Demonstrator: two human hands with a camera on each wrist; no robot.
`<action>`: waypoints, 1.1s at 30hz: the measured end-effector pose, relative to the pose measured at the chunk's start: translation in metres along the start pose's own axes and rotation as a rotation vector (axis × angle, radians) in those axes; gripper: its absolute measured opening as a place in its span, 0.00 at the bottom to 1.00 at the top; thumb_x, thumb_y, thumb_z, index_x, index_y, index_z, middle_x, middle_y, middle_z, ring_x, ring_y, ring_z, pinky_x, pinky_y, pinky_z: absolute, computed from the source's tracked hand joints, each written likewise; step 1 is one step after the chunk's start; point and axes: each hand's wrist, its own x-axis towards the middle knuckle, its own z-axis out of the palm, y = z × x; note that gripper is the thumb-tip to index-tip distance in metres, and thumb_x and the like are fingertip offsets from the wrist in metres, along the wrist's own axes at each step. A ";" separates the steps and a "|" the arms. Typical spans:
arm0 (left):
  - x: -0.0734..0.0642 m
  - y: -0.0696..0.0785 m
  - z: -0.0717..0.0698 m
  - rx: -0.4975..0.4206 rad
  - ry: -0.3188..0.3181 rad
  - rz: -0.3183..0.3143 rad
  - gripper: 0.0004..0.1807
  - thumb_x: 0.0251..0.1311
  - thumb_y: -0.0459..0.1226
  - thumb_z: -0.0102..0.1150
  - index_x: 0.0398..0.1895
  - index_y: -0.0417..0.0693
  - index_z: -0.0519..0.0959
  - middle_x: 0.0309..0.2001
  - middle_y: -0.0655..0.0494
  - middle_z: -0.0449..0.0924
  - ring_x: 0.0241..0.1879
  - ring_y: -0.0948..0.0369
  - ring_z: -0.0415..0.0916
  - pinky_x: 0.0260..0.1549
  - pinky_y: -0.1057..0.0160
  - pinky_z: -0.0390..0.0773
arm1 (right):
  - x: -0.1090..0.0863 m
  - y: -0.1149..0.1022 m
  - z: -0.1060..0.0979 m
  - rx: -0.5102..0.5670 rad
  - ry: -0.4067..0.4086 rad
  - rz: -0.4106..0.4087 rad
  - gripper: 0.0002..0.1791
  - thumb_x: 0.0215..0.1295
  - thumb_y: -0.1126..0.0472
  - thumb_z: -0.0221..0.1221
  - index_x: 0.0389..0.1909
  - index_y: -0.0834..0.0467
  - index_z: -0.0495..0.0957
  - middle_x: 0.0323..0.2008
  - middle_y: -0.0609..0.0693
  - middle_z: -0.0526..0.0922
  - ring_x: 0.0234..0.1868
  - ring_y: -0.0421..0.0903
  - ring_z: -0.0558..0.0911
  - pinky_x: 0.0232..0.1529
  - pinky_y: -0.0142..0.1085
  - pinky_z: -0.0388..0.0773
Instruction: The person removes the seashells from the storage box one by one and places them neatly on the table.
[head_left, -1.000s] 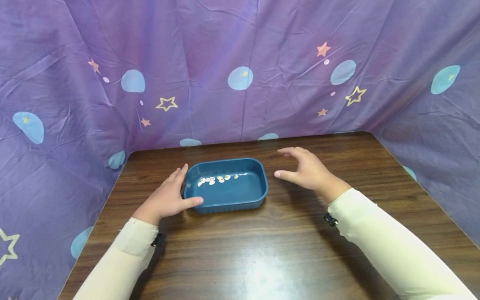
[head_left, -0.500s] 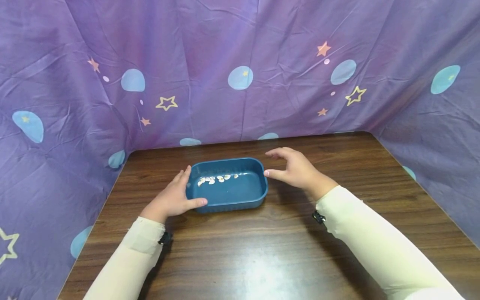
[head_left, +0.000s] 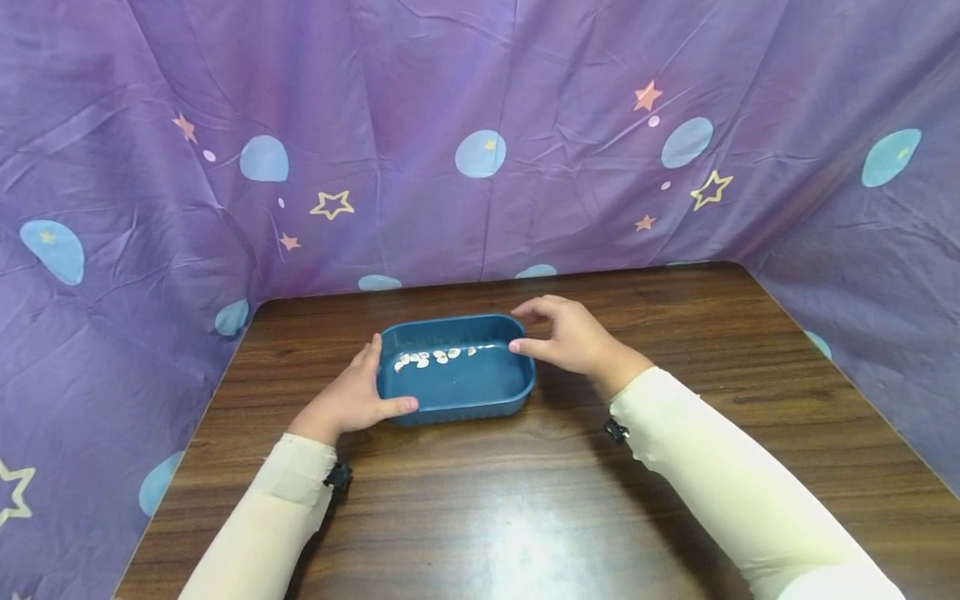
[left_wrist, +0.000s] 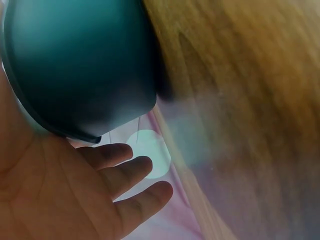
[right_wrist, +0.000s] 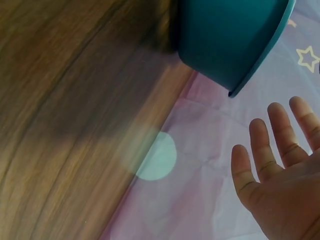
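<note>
Framing the blue tub (head_left: 465, 387) between your two hands looks like the step you are on, with a firm hold not yet made. Your next move probably calls for bringing the right palm in flush, then pressing evenly from both ends so the tub keeps level. It sits upright on the wooden table (head_left: 450, 483), nearer the far edge, with a short line of small white pieces (head_left: 441, 357) inside; whether they are loose or fixed, you cannot tell at this size.

Your left hand (head_left: 352, 398) is at the tub's left end, fingers nearly straight along the outside, thumb reaching over the near rim; the palm seems to rest against it, but you grip nothing. Your right hand (head_left: 573, 337) hangs beside the right end, wide between thumb and fingers and holding nothing: the head view has the thumb overlapping the rim, while the right wrist view shows a gap between fingers and wall. Both your forearms, in pale sleeves (head_left: 712, 450), slant inward from the near side
</note>
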 end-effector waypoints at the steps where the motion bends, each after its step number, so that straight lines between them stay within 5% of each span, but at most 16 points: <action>1: 0.000 0.000 0.000 -0.004 -0.001 -0.001 0.74 0.60 0.63 0.71 0.84 0.35 0.29 0.84 0.31 0.34 0.82 0.34 0.41 0.78 0.36 0.50 | 0.001 0.000 0.001 -0.001 -0.002 -0.004 0.27 0.58 0.55 0.78 0.56 0.63 0.85 0.48 0.60 0.88 0.53 0.55 0.85 0.62 0.52 0.79; 15: 0.001 -0.001 0.003 -0.054 -0.026 -0.037 0.76 0.58 0.63 0.72 0.84 0.39 0.25 0.85 0.33 0.32 0.83 0.35 0.39 0.78 0.35 0.50 | 0.021 -0.001 0.018 -0.075 -0.058 -0.036 0.26 0.59 0.53 0.77 0.56 0.60 0.85 0.41 0.57 0.85 0.42 0.54 0.82 0.45 0.44 0.79; 33: 0.005 -0.002 0.004 -0.058 -0.050 -0.076 0.77 0.57 0.66 0.71 0.85 0.43 0.23 0.85 0.31 0.36 0.82 0.34 0.43 0.77 0.34 0.53 | 0.046 -0.012 0.042 -0.252 -0.250 -0.004 0.23 0.65 0.49 0.74 0.57 0.56 0.85 0.44 0.53 0.87 0.45 0.49 0.83 0.54 0.47 0.80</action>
